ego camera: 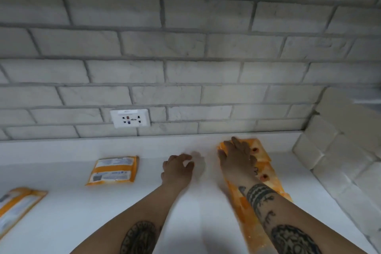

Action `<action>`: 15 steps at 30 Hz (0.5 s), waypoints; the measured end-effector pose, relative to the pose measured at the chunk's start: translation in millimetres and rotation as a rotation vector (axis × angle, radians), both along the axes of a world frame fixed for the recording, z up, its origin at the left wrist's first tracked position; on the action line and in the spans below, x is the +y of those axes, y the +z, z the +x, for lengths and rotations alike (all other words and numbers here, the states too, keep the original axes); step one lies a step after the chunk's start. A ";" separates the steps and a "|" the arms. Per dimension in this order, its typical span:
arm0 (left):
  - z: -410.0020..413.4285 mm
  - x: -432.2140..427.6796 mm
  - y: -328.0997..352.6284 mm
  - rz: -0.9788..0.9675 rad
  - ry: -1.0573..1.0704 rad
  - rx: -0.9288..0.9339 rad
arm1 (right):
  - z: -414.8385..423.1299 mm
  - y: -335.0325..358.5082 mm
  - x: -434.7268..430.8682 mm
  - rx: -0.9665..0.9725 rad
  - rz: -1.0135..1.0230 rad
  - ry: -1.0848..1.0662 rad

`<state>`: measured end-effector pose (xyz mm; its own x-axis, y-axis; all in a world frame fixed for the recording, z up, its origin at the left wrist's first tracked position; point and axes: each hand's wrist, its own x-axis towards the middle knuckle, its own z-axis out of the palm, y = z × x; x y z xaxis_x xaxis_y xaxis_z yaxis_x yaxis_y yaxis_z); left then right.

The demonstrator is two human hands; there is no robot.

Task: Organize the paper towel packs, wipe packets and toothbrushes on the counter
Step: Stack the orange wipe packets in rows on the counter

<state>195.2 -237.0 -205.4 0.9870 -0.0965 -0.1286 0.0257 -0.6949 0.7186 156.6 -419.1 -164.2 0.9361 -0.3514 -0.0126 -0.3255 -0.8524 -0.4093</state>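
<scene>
your right hand (237, 158) presses flat on the orange pack (263, 154) — long axis 11 to 5; the wipe packet (114, 170) lies at 9 o'clock of your nearer left hand (177, 170), fingers (186, 156) loosely curled, empty.

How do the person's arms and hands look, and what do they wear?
No sleeves; left hand and right hand ungloved. The left forearm has a dark oval tattoo; the right forearm has a dark patterned band, small marks and an oval tattoo.
</scene>
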 end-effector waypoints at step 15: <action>7.3 256.0 -29.3 0.487 -0.123 0.019 | 20.4 -28.9 254.2 0.152 0.230 0.230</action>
